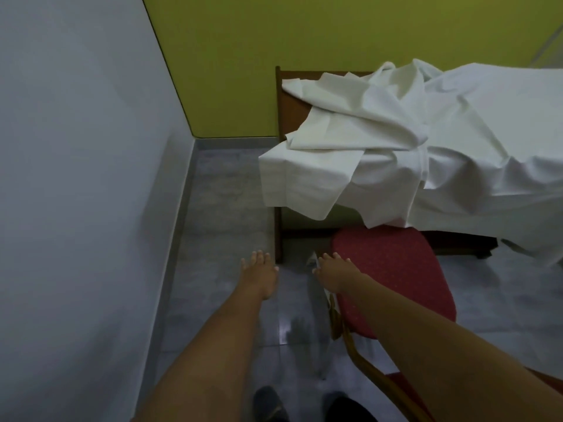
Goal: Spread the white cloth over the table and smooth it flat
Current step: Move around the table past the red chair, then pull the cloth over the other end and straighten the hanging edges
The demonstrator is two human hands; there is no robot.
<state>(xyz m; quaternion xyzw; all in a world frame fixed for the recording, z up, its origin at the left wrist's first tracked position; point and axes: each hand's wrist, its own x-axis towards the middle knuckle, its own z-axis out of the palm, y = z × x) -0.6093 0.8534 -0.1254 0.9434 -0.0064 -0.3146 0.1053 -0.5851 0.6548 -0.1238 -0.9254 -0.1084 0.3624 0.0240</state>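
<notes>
My left hand (259,275) and right hand (333,277) have released fingers holding nothing, the cloth (457,132) lies bunched on the surface (294,114) ahead, and I think pulling one fold too hard can drag it off.

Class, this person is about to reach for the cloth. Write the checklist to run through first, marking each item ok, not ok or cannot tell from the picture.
1. Hands free: the left hand and right hand are open and hold nothing. Ok.
2. Cloth flat: the white cloth is bunched and folded over at the table's left end. Not ok.
3. Table covered: bare wood of the table shows at the far left corner. Not ok.
4. Clear approach: the red chair stands in front of the table, under the right arm, and may hinder. Not ok.
5. Even overhang on the far side: hidden. Cannot tell.
</notes>
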